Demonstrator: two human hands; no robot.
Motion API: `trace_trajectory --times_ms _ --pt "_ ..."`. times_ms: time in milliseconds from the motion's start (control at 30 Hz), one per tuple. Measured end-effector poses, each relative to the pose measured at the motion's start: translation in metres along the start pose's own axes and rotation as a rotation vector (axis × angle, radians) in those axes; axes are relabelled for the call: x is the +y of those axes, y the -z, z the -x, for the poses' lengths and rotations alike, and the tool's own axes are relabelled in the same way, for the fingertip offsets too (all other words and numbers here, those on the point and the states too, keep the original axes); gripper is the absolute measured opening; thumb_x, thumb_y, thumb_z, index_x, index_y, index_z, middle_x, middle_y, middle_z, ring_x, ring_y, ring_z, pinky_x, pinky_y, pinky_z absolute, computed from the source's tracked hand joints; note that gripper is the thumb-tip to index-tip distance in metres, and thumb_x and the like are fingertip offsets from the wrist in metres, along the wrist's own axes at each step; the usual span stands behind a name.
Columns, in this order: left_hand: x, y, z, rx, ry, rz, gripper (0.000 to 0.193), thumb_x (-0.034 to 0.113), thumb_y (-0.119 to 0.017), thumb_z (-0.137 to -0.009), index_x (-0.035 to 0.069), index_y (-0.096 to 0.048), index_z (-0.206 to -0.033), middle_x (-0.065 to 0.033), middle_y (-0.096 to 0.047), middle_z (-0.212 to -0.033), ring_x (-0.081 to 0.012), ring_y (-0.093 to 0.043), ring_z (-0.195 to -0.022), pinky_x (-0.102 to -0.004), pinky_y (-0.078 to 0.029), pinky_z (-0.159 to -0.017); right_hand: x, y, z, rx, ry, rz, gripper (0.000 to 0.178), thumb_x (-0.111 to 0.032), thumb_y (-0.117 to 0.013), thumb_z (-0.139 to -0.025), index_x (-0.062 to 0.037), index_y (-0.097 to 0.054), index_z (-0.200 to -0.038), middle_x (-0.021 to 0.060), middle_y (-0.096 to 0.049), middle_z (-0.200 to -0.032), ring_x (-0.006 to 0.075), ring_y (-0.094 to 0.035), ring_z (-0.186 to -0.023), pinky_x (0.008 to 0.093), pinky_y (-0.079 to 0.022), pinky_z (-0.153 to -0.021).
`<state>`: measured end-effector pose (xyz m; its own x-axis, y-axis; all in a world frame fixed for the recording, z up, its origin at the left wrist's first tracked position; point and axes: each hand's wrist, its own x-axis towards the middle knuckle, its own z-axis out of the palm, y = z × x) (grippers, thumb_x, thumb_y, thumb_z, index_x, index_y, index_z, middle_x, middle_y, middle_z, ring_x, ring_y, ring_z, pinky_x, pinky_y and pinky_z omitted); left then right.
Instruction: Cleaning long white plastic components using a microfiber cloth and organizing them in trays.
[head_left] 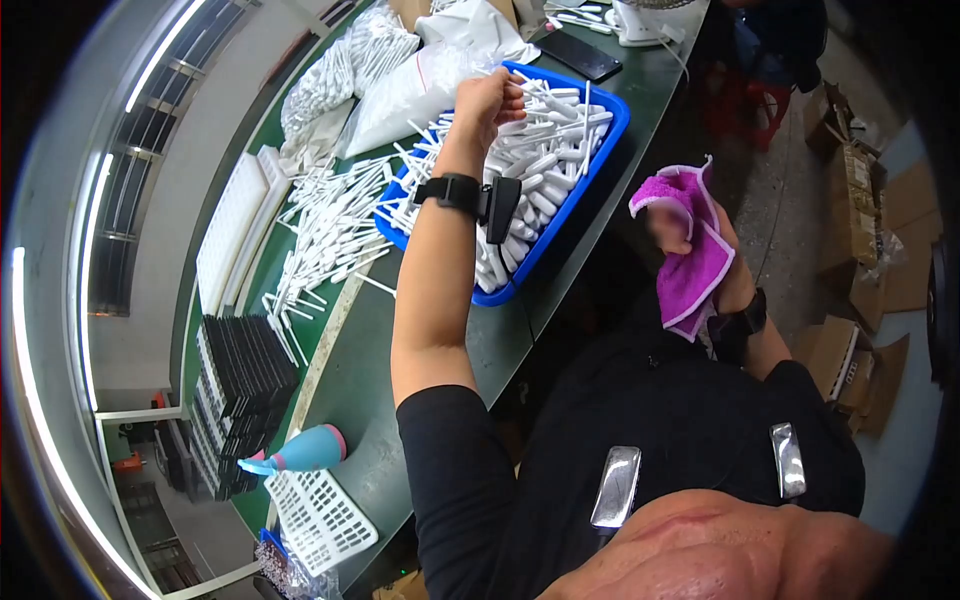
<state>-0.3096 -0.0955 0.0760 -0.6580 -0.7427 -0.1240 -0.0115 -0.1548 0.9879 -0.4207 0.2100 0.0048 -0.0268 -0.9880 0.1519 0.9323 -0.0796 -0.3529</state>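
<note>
Two bare hands, well apart. Right of frame: right hand (737, 277) grasping soft magenta cloth (699, 272) with pale stitched edging, draped in folds. Upper center: left hand (488, 100), fingers curled, over smooth blue plastic basket (562, 216) heaped with white rod-shaped pieces (545, 185); cannot tell whether it grips any. Beyond, upper left: crinkled translucent bag (402, 103), bulging.

So the blue rectangular plastic tub (492, 297) sits on the flat green counter (355, 400), full of long white plastic pieces (550, 185). There's a loose heap of thin white sticks (335, 215) just left of it, then a black rectangular stack (245, 365) further left and nearer. Flat black rectangular phone (580, 56)'s behind the tub.
</note>
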Motion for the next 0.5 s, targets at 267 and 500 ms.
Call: trace_trajectory --times_ms 267,500 --pt "-0.015 0.032 0.011 0.34 -0.369 -0.775 0.03 0.024 -0.052 -0.084 -0.002 -0.066 -0.086 -0.0107 -0.066 -0.068 -0.0166 -0.063 -0.058 -0.0295 -0.051 -0.051 -0.004 -0.028 -0.002 0.338 0.064 -0.086 0.046 -0.031 -0.049 -0.094 0.0021 -0.044 -0.125 0.0143 -0.051 -0.104 0.0233 -0.053 -0.087 0.03 -0.049 -0.075" --pt "-0.026 0.073 0.186 0.629 -0.282 -1.178 0.03 0.034 -0.055 -0.084 0.007 -0.068 -0.084 -0.0133 -0.065 -0.074 -0.0363 -0.062 -0.071 -0.039 -0.049 -0.064 0.034 -0.028 -0.043 0.251 -0.223 -0.022 0.045 -0.03 -0.051 -0.093 0.003 -0.045 -0.122 0.0105 -0.052 -0.102 0.0216 -0.052 -0.093 0.0332 -0.046 -0.08"
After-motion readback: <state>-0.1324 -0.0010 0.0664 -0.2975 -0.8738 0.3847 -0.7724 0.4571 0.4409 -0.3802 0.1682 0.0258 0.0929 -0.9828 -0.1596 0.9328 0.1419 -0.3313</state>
